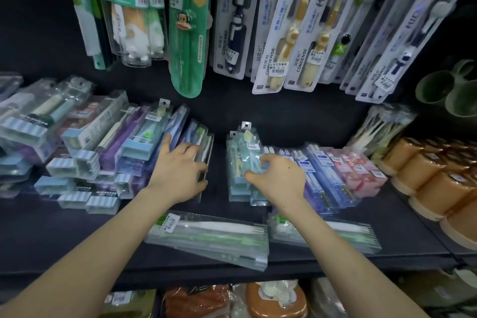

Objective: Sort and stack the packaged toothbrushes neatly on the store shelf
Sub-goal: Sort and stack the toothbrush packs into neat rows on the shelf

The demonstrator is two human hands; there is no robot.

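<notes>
We are gripping with our left hand (178, 170) the clear pack (206, 142) at the right end of the jumbled pile (103, 152) in the left middle of the frame. Our fingers are curling over its right edge and the thumb is stretching out onto the neighbouring pack. That pack is lying with its long axis running up the frame and leaning slightly right, brush heads pointing toward the back of the shelf (77, 235). Our right hand (278, 175) is clutching the pale blue packs (238, 157) just right of centre, thumb and fingers curling round their near part. They are lying stacked, long axis up the frame, hang tabs pointing to the back. Just to their right, a row of blue and pink packs (356, 168) is lying the same way. Toward the bottom centre, two flat packs (211, 237) are lying crosswise under our forearms, long axes running left to right.
</notes>
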